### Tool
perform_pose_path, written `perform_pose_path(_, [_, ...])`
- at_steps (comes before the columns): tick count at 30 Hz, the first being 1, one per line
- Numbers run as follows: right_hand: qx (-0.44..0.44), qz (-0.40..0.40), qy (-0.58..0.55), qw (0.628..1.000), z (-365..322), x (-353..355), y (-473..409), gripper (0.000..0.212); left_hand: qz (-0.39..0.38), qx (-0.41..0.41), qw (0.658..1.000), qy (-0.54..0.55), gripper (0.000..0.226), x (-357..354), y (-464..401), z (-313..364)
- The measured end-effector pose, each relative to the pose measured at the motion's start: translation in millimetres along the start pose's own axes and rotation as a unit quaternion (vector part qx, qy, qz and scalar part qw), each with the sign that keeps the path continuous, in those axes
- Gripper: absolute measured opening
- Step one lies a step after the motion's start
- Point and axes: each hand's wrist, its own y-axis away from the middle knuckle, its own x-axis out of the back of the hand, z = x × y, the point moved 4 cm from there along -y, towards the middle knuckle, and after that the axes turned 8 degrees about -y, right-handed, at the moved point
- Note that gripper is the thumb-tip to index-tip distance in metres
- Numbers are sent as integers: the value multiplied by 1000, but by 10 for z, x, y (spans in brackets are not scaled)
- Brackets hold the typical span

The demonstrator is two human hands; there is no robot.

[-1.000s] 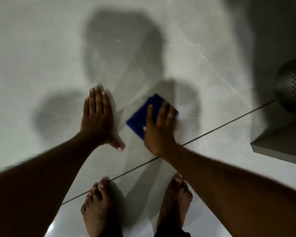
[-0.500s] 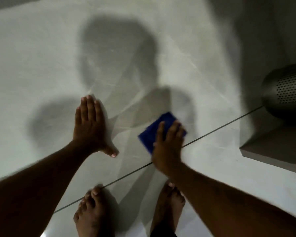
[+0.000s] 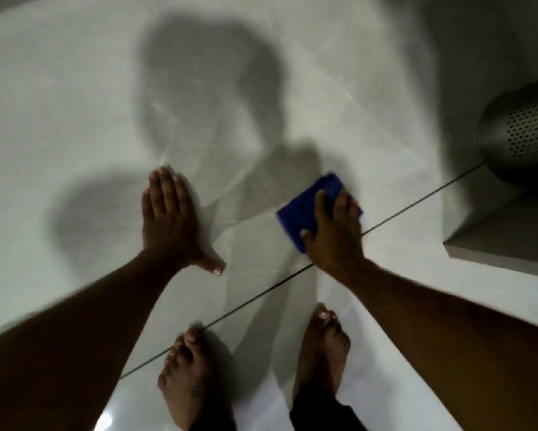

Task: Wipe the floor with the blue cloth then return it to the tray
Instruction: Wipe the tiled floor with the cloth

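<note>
Floor: pale glossy tile, one dark grout line running diagonally. Left hand: flat on the tile, fingers extended and together, placement unchanged. Right hand: fingers spread, pressing on the blue cloth, now further right than before (nearer the grout line). Cloth: folded rectangle, long axis diagonal, far corner pointing up-right.

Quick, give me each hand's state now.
Left hand: open, flat on the floor.
Right hand: open, pressing the blue cloth down.
</note>
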Motion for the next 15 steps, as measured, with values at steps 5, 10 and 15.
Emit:
perform_pose_path(5, [146,-30,33,988,-740,-380,334,96,8,23,999,-28,193,14,34,7])
perform_pose_path(10, [256,-175,118,943,-590,-183,339,58,47,21,995,-90,169,97,398,107])
perform_pose_path(15, [125,-318,-98,935,-880,446,991,28,12,17,994,-104,122,664,1308,229])
